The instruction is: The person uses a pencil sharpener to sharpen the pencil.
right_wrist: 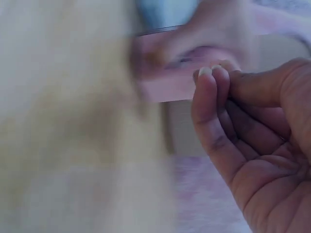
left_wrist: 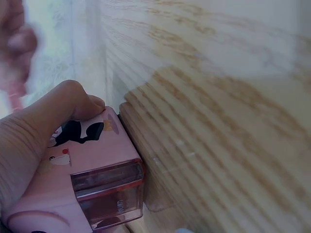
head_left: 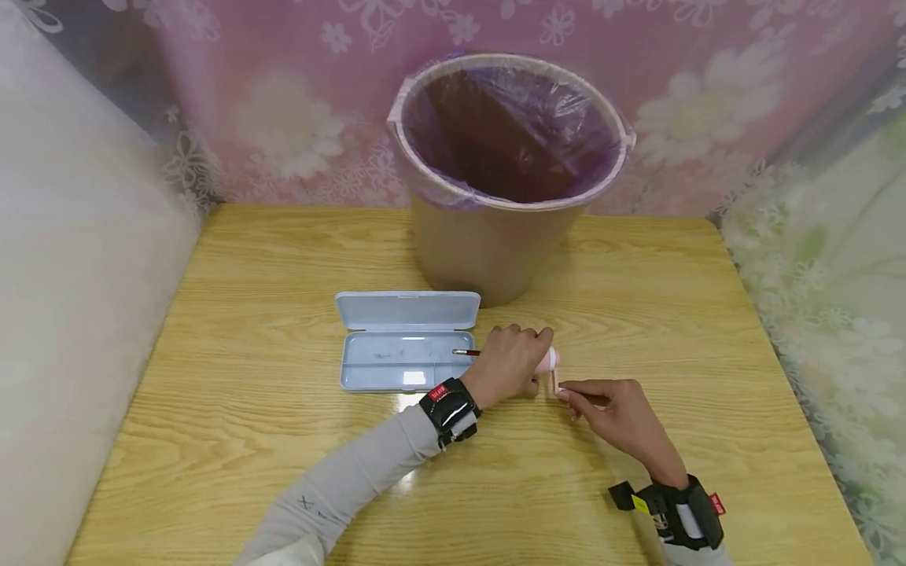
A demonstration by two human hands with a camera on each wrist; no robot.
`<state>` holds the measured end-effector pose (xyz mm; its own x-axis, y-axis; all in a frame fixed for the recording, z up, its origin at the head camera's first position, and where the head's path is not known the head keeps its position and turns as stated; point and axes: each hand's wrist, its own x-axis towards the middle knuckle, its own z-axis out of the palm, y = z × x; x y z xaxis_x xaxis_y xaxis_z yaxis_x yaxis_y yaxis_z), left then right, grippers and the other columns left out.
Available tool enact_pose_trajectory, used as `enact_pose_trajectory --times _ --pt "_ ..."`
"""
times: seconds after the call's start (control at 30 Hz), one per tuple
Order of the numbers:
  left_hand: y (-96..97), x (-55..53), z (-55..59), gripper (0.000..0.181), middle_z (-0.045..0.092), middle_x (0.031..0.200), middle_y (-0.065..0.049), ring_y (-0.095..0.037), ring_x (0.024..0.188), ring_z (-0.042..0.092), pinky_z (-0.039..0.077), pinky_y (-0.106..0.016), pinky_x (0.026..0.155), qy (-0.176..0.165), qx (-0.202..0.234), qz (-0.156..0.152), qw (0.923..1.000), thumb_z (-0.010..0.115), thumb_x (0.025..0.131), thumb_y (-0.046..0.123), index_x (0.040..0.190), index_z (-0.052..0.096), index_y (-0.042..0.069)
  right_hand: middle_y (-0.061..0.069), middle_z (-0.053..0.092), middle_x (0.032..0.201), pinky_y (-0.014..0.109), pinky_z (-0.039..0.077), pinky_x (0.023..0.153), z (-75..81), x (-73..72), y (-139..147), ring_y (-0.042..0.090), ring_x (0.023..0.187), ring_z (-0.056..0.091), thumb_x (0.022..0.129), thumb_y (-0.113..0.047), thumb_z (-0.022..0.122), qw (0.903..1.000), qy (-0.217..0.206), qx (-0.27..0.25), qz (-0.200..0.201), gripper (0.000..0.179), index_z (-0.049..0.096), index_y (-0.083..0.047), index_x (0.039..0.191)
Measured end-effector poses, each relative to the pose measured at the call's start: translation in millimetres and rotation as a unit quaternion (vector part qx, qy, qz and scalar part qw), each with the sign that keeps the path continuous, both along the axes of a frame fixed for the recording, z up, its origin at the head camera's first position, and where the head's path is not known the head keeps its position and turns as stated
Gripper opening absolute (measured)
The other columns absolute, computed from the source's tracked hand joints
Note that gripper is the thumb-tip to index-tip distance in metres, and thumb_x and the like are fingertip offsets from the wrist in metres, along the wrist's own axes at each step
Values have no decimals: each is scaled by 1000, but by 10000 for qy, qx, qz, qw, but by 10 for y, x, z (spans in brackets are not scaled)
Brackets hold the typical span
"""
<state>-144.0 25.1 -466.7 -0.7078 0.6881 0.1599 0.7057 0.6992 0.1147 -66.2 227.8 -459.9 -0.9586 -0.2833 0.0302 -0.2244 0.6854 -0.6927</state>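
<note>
My left hand (head_left: 504,363) grips a pink pencil sharpener (left_wrist: 109,151) that stands on the table. It has cartoon prints and a clear window, seen close up in the left wrist view. A dark red pencil (head_left: 467,352) sticks out on the left side of that hand, its end over the pencil case. On the other side, my right hand (head_left: 619,413) pinches the end of the sharpener's pink crank (head_left: 555,384) between thumb and fingers. The right wrist view shows those fingers closed together in front of the blurred sharpener. Most of the sharpener is covered by my left hand in the head view.
A light blue pencil case (head_left: 407,313) lies with its lid up, left of the sharpener. Behind it stands a tall beige bin (head_left: 488,244) lined with a purple bag. Floral curtains (head_left: 283,118) hang around the wooden table (head_left: 233,330).
</note>
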Motion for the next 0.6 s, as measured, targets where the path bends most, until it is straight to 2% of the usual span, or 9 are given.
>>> enact_pose_trajectory --times 0.1,0.23,0.4,0.5,0.6 --pt "0 5 -2 44 68 83 4 -14 68 62 49 -30 54 -78 14 -47 10000 82 74 35 105 58 16 6 77 81 22 45 50 198 3 -2 5 67 70 93 -3 70 9994 337 -76 15 20 78 -6 111" --pt "5 0 -2 44 68 82 5 -14 66 61 48 -30 53 -73 10 -59 10000 81 74 36 106 59 16 2 76 78 19 41 49 350 -166 -7 1 65 66 94 -5 70 9977 676 24 -90 20 79 -9 111" --pt "5 5 -16 47 68 82 5 -15 66 61 47 -31 53 -46 -29 -51 10000 82 73 38 108 59 17 0 75 75 19 39 49 368 -408 -9 0 61 62 95 -12 71 9975 673 109 -187 19 79 -10 112" --pt "4 16 -20 47 68 82 6 -14 65 61 48 -30 53 22 -27 -67 10000 82 73 38 109 60 17 0 74 74 21 37 48 351 -487 -4 2 59 60 96 -16 70 9982 527 172 -240 20 79 -10 112" --pt "-4 16 -3 47 68 82 6 -14 65 61 48 -30 53 70 -15 -57 10000 81 74 38 110 60 17 1 74 75 22 36 49 339 -545 0 10 58 61 98 -21 68 9990 309 164 -282 21 79 -10 113"
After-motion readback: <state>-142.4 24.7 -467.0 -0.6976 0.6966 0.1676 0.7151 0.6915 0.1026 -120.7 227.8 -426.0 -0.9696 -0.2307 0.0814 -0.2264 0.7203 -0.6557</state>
